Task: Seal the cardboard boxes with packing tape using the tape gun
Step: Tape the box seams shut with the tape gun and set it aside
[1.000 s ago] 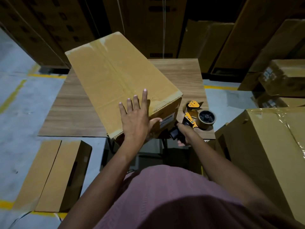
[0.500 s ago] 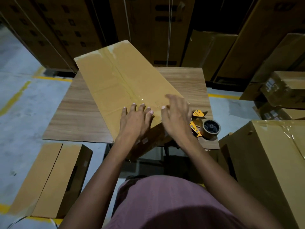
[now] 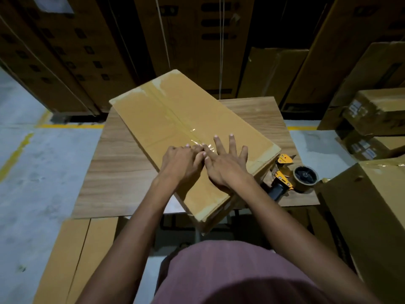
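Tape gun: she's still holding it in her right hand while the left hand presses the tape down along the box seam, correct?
Not quite. The head view shows the tape gun lying on the table beside the box, with no hand on it. The right hand is flat on the box top next to the left hand, and both press on the taped seam.

A dim storeroom: grey concrete floor with yellow lines, a wood-grain table, stacked cartons behind.
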Motion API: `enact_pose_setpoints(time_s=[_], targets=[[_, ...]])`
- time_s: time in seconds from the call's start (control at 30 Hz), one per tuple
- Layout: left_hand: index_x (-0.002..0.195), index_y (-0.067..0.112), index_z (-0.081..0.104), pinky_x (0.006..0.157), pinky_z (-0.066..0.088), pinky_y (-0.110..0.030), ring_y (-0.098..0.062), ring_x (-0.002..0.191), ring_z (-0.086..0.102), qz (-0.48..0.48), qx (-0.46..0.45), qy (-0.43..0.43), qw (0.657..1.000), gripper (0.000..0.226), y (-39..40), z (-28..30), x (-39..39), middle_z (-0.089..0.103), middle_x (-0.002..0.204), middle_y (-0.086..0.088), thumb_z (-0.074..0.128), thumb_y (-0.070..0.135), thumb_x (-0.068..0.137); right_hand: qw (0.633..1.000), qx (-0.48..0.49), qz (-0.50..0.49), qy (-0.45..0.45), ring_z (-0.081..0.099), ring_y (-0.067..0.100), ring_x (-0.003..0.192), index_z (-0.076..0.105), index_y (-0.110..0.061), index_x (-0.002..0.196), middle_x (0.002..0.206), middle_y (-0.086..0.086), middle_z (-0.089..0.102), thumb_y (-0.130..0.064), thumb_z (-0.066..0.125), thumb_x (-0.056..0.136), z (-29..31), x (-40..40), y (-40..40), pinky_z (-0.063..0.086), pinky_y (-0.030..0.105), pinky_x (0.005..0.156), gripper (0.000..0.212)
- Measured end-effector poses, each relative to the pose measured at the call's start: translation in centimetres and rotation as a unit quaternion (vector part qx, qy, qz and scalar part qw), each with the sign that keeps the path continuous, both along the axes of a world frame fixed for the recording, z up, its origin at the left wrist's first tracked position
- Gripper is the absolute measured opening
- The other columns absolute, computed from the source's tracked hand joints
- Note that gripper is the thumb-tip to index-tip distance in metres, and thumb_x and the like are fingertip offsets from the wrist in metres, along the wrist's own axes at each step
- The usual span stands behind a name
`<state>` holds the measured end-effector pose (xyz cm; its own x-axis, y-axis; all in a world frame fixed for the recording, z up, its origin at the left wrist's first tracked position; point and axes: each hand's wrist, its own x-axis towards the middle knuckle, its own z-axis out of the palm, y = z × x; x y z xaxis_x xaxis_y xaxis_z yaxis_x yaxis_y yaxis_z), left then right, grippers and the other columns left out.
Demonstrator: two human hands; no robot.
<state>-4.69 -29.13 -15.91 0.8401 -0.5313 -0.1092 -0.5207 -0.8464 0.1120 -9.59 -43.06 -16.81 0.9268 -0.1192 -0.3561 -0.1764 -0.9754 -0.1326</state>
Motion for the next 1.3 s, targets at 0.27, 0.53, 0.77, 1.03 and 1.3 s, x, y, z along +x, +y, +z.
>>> enact_pose_setpoints(time_s=[0.27, 0.53, 0.77, 1.03, 1.3], targets=[[0.143, 0.024, 0.045, 0.112, 0.029, -0.051, -0.028, 0.142, 0.037, -0.067, 0.009, -0.013, 0.998, 0.061, 4.0, -1.9, 6.2, 0.044, 0.154, 0.001, 0.033, 0.065, 0.100, 0.993, -0.014, -0.117, 0.009, -0.028, 0.038, 0.153, -0.006, -0.047, 0.162, 0.172, -0.003, -0.019, -0.056, 0.007, 0.107, -0.6, -0.8, 3.4, -0.007, 0.067, 0.118, 0.056], [0.151, 0.020, 0.045, 0.091, 0.052, -0.044, -0.041, 0.112, 0.064, -0.034, -0.144, 0.058, 0.987, 0.050, 7.3, -1.3, 10.4, 0.068, 0.123, -0.022, 0.055, 0.022, 0.102, 0.992, 0.036, -0.121, -0.026, -0.027, 0.034, 0.155, 0.007, -0.044, 0.164, 0.173, -0.010, -0.010, -0.054, 0.007, 0.108, -0.3, 3.5, 6.5, -0.007, 0.068, 0.119, 0.057], [0.161, 0.018, 0.018, 0.122, 0.020, -0.049, -0.037, 0.153, 0.015, 0.033, -0.102, 0.006, 0.994, 0.097, 8.9, -2.2, 12.7, 0.023, 0.165, -0.017, 0.065, 0.062, 0.088, 0.997, 0.033, -0.062, -0.034, -0.027, 0.033, 0.155, 0.008, -0.037, 0.165, 0.174, -0.006, -0.008, -0.054, 0.009, 0.109, -1.1, 12.3, 7.7, -0.010, 0.066, 0.119, 0.059], [0.161, 0.006, 0.015, 0.126, 0.003, -0.051, -0.032, 0.156, -0.003, 0.114, -0.111, -0.007, 0.987, 0.077, 11.7, -3.5, 18.7, 0.005, 0.169, -0.018, 0.030, 0.054, 0.104, 0.999, -0.014, 0.004, -0.038, -0.025, 0.029, 0.156, -0.002, -0.033, 0.165, 0.173, -0.006, -0.010, -0.062, 0.006, 0.105, -2.1, 12.9, 6.5, -0.006, 0.065, 0.120, 0.067], [0.162, 0.010, -0.002, 0.126, -0.003, -0.049, -0.035, 0.155, -0.011, 0.127, 0.012, 0.022, 0.992, 0.068, 10.2, -3.2, 19.0, -0.008, 0.169, -0.015, 0.015, 0.047, 0.107, 0.998, -0.017, 0.040, -0.047, -0.027, 0.032, 0.155, 0.002, -0.045, 0.163, 0.173, -0.006, -0.014, -0.072, 0.005, 0.100, -2.2, 23.0, 7.6, -0.014, 0.066, 0.118, 0.069]])
